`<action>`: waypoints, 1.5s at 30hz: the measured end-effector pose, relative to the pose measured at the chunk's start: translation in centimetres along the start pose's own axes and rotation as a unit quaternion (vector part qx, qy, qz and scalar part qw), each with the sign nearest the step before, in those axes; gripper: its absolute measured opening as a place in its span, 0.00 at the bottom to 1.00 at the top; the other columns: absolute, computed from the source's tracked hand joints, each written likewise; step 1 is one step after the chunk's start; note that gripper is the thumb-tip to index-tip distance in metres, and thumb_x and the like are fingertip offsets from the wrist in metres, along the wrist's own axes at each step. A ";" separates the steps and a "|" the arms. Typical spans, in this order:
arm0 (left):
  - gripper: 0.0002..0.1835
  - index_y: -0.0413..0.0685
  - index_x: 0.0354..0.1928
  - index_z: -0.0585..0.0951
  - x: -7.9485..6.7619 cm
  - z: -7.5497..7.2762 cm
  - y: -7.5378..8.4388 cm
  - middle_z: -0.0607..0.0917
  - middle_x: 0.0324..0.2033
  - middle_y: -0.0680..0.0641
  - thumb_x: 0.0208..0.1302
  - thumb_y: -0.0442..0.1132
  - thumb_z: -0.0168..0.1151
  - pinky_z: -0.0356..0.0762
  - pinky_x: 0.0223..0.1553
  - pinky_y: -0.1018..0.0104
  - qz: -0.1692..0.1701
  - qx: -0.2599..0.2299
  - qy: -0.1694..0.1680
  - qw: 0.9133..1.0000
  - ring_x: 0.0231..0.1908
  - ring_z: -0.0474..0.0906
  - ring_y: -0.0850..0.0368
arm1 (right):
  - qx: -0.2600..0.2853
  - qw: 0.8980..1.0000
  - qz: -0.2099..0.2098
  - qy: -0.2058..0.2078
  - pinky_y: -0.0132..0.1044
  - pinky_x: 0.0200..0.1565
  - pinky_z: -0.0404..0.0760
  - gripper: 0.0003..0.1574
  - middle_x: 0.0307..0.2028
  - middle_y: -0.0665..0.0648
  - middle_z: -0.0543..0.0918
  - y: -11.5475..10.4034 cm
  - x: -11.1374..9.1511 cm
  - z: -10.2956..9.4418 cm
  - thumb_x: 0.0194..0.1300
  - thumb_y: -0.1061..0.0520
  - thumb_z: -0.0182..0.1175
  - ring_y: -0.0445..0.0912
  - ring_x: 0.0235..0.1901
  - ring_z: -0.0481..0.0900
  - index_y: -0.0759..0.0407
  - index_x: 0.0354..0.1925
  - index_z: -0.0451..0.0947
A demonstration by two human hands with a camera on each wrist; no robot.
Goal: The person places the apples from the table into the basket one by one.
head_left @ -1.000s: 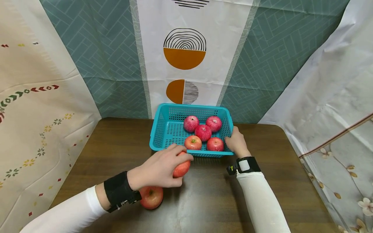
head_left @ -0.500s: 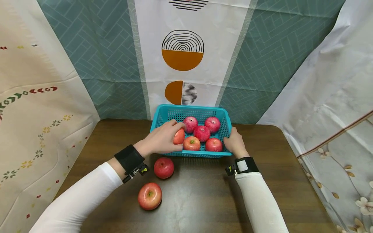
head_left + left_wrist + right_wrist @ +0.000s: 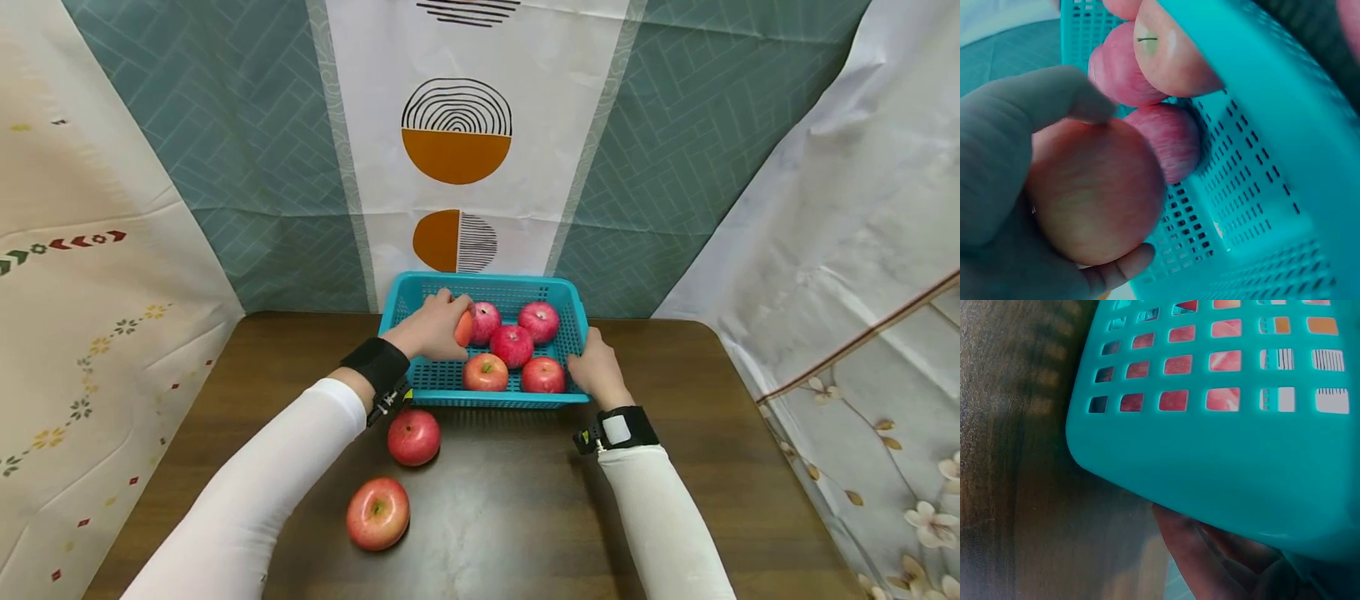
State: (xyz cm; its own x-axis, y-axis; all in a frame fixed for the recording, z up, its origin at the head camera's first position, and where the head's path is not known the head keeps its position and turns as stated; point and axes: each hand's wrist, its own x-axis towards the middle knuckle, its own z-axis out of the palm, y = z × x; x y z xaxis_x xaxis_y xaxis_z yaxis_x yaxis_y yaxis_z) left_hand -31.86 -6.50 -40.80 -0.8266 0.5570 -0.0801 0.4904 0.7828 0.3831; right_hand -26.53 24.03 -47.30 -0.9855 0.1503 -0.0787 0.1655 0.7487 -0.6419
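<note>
In the head view my left hand (image 3: 435,327) is over the left part of a turquoise plastic basket (image 3: 487,401), gripping a red apple (image 3: 464,330). The left wrist view shows thumb and fingers curled round this apple (image 3: 1097,194), with the basket floor below it. Several red apples, one of them a paler apple (image 3: 485,372), lie in the middle and right of the basket. My right hand (image 3: 600,368) holds the basket's right side near the front corner. In the right wrist view its fingers (image 3: 1191,550) show at the rim's edge, partly hidden.
Two more apples rest on the brown wooden table (image 3: 510,500) in front of the basket: a dark red apple (image 3: 414,437) and a paler apple (image 3: 378,513) nearer me. Patterned cloth (image 3: 255,167) hangs behind the table and at both sides.
My left hand has carried the apple from in front of the basket, up and over its front rim to inside the left part. The right hand stays at the basket.
</note>
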 end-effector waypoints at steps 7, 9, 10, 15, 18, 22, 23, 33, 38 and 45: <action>0.45 0.45 0.80 0.60 1.5 0.7 -0.1 0.59 0.73 0.30 0.66 0.43 0.74 0.77 0.60 0.43 -0.041 0.034 -0.092 0.994 0.70 0.58 0.32 | 0.008 1.000 0.005 0.001 0.69 0.61 0.77 0.38 0.67 0.77 0.75 0.0 0.0 -0.1 0.77 0.58 0.55 0.71 0.62 0.78 0.72 0.76 0.55; 0.46 0.46 0.81 0.58 1.8 0.9 -0.4 0.57 0.75 0.30 0.68 0.43 0.73 0.75 0.63 0.42 -0.047 0.034 -0.102 0.993 0.72 0.57 0.32 | 0.008 1.000 0.006 0.001 0.69 0.61 0.77 0.38 0.67 0.77 0.75 0.0 0.0 -0.1 0.77 0.58 0.55 0.71 0.63 0.78 0.72 0.76 0.55; 0.47 0.46 0.82 0.57 1.9 1.0 -0.5 0.56 0.75 0.30 0.68 0.43 0.72 0.75 0.63 0.42 -0.050 0.033 -0.104 0.993 0.73 0.57 0.32 | 0.007 1.000 0.006 0.002 0.69 0.61 0.77 0.39 0.67 0.77 0.75 0.0 0.0 -0.1 0.77 0.58 0.56 0.72 0.63 0.78 0.72 0.76 0.55; 0.49 0.46 0.84 0.53 2.4 1.4 -1.0 0.58 0.75 0.29 0.69 0.42 0.71 0.76 0.63 0.43 -0.057 0.038 -0.110 0.992 0.72 0.61 0.33 | 0.003 1.000 0.003 0.007 0.70 0.60 0.78 0.38 0.66 0.78 0.75 0.0 0.1 -0.1 0.76 0.58 0.56 0.72 0.62 0.78 0.73 0.75 0.56; 0.47 0.48 0.83 0.55 2.6 1.4 -1.1 0.60 0.72 0.29 0.69 0.42 0.71 0.78 0.60 0.44 -0.057 0.044 -0.119 0.990 0.68 0.65 0.34 | 0.001 1.000 0.000 0.009 0.70 0.60 0.78 0.37 0.66 0.78 0.75 0.0 0.1 0.1 0.76 0.59 0.56 0.72 0.61 0.79 0.73 0.75 0.56; 0.43 0.53 0.80 0.61 2.8 1.3 -0.7 0.61 0.70 0.30 0.68 0.42 0.72 0.79 0.55 0.45 -0.062 0.045 -0.130 0.989 0.64 0.70 0.35 | 0.003 1.000 0.002 0.012 0.70 0.60 0.78 0.37 0.66 0.77 0.75 -0.1 0.0 -0.1 0.76 0.59 0.56 0.72 0.61 0.79 0.72 0.75 0.56; 0.42 0.54 0.79 0.62 2.9 1.2 -0.6 0.61 0.70 0.30 0.67 0.42 0.72 0.79 0.54 0.45 -0.065 0.042 -0.134 0.988 0.62 0.71 0.36 | 0.004 1.000 0.002 0.011 0.70 0.59 0.78 0.38 0.66 0.77 0.75 -0.1 -0.1 -0.1 0.76 0.59 0.56 0.72 0.61 0.79 0.72 0.75 0.56; 0.50 0.62 0.83 0.62 3.3 1.3 -0.4 0.43 0.82 0.30 0.61 0.44 0.77 0.79 0.54 0.44 -0.096 0.053 -0.180 0.977 0.60 0.74 0.33 | 0.000 1.000 0.005 0.009 0.69 0.60 0.78 0.37 0.66 0.77 0.76 -0.2 -0.2 0.2 0.76 0.59 0.56 0.71 0.61 0.79 0.72 0.75 0.56; 0.51 0.63 0.83 0.63 3.6 1.6 -0.8 0.44 0.82 0.29 0.58 0.44 0.78 0.80 0.50 0.47 -0.095 0.065 -0.193 0.974 0.57 0.74 0.35 | -0.002 1.000 0.001 0.004 0.69 0.60 0.78 0.37 0.66 0.77 0.76 -0.3 -0.1 0.4 0.76 0.59 0.57 0.72 0.62 0.79 0.72 0.74 0.57; 0.53 0.64 0.83 0.64 4.0 1.7 -0.7 0.46 0.82 0.31 0.56 0.42 0.79 0.81 0.51 0.46 -0.088 0.055 -0.190 0.976 0.60 0.72 0.34 | -0.008 1.000 -0.001 0.012 0.69 0.59 0.79 0.36 0.65 0.77 0.77 -0.2 0.0 0.0 0.76 0.59 0.57 0.71 0.60 0.80 0.72 0.74 0.58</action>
State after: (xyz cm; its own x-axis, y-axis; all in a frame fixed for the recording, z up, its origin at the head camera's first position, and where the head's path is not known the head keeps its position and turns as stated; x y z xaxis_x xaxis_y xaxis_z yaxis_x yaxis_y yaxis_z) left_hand -35.04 -4.34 -42.95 -0.7484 0.4581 -0.4797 0.3941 0.8888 0.2339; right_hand -26.53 23.90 -47.15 -0.9847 0.1642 -0.0591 0.1644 0.7595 -0.6294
